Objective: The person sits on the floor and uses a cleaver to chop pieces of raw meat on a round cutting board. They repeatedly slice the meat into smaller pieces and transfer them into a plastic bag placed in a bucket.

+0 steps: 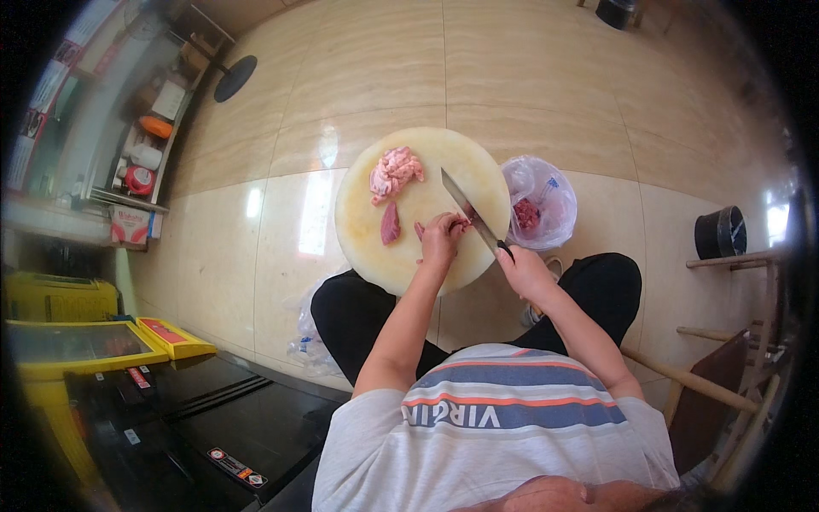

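Observation:
A round, pale cutting board [416, 261] lies in front of my knees. My right hand [526, 272] grips the black handle of a kitchen knife [466, 203], its blade slanting up and left across the board. Just left of the blade, my left hand [441, 238] presses with bent fingers on a piece of red meat [461, 224], which they partly hide. Farther left lies a longer strip of raw meat [389, 224]. Above that strip sits a heap of pink, fatty trimmings [396, 173].
A bin lined with a clear plastic bag [555, 221] stands right of the board, with cut red meat [526, 214] inside. Crumpled plastic bags [313, 345] lie by my left knee. A black-topped chest freezer [256, 409] is at lower left, a wooden chair [697, 384] at right.

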Demonstrator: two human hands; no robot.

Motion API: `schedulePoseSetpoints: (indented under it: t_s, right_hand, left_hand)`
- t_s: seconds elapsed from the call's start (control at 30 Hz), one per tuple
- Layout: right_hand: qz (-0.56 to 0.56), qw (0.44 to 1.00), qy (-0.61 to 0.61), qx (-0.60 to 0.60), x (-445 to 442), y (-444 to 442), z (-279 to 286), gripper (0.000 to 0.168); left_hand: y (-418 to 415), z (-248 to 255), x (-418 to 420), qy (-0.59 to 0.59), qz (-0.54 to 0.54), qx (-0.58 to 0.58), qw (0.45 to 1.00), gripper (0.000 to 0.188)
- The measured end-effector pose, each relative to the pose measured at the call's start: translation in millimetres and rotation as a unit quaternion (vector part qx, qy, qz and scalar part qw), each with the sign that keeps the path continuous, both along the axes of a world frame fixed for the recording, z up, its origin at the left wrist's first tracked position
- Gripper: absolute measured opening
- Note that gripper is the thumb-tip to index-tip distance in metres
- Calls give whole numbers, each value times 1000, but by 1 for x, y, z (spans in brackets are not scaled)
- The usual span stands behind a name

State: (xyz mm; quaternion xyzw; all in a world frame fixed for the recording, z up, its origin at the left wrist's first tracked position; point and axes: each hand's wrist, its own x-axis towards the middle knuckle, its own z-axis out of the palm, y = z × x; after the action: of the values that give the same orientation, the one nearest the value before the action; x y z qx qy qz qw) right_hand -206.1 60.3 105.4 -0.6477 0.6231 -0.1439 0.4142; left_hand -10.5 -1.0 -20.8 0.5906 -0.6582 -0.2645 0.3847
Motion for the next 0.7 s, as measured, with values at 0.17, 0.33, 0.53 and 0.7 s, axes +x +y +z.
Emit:
schedulePoseSetpoints:
  t_s: [0.17,0.33,0.53,0.7]
  right_hand:
    - [28,999,21,23,1,-3,0,52]
    - [23,992,-23,125,8,-15,11,53]
    - [27,991,-15,127,26,-48,-10,60]
    - [20,992,-5,127,32,-50,-4,55]
  left_hand:
    - [0,2,-4,-65,16,-36,997,15]
    - [-2,5,0,-90,-28,-37,995,18]
    - [-3,8,-4,-101,-62,-46,992,20]
    - [-4,4,0,-98,-50,2,994,24]
